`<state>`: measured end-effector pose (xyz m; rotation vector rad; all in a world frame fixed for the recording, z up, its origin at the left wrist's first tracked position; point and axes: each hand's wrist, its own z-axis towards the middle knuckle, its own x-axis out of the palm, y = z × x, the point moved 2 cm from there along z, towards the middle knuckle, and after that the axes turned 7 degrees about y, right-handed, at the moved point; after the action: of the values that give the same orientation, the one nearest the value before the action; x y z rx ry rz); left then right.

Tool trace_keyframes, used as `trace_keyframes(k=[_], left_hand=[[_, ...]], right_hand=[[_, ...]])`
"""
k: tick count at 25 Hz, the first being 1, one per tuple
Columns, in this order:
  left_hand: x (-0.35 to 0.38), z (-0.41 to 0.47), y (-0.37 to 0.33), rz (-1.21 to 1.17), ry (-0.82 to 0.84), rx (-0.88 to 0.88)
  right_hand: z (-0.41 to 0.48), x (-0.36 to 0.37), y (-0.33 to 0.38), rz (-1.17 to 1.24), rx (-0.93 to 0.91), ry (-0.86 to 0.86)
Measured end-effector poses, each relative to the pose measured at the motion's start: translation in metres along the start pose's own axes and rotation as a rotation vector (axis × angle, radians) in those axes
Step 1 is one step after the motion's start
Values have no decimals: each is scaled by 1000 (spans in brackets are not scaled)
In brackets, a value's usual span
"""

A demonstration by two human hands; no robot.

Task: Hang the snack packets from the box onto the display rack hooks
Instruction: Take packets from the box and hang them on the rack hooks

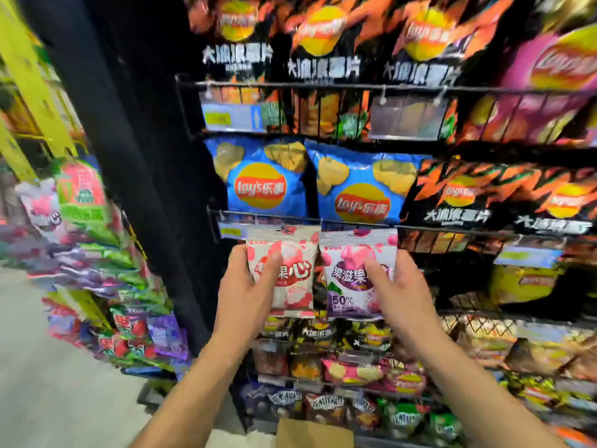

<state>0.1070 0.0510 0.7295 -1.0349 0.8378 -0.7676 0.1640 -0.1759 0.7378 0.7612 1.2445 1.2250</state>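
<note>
Open room lies to the left, where pale floor (48, 367) runs beside a black upright post (135, 156) at the rack's edge. To the right of the right hand there is a dark gap in the wire shelving. The left hand (245, 286) grasps a white-and-red packet (298, 279), thumb across its front and fingers behind. The right hand (400, 289) grasps a purple packet (347, 286) the same way. The two packets are upright and side by side with their inner edges touching. Their tops sit just under the thin wire rail (355, 221) that runs below the blue crisp bags (261, 182).

The wire shelves are packed. Two blue bags stand on the tier above the hands, with black-and-orange bags (452, 195) beside them and more on the tier above. Smaller mixed bags (352, 373) fill the tiers below the hands. A side display (97, 270) left of the post carries heaps of green, red and purple packets. At the bottom edge a corner of a brown cardboard box (313, 434) shows (its inside is out of view, so its contents cannot be told).

A small hook (284, 228) shows at the top of the white-and-red packet, but whether it passes through the packet cannot be told. The purple packet's top edge is blurred. The whole picture is smeared toward its borders, so the price tags cannot be read. Both forearms are cut off at the lower edge.
</note>
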Motion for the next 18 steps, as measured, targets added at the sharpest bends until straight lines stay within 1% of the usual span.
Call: trace_keyframes(k=[4, 7, 12, 15, 18], left_hand=[[-37, 23, -93, -42, -78, 146], [-60, 31, -148, -48, -131, 229], [-87, 29, -208, -111, -176, 280], [-100, 15, -230, -118, -207, 294], [-113, 0, -244, -119, -234, 268]], right_hand=[[15, -19, 95, 87, -158, -40], [24, -29, 147, 104, -241, -70], [25, -41, 203, 151, -344, -26], [27, -39, 224, 179, -369, -1], [29, -29, 237, 219, -360, 64]])
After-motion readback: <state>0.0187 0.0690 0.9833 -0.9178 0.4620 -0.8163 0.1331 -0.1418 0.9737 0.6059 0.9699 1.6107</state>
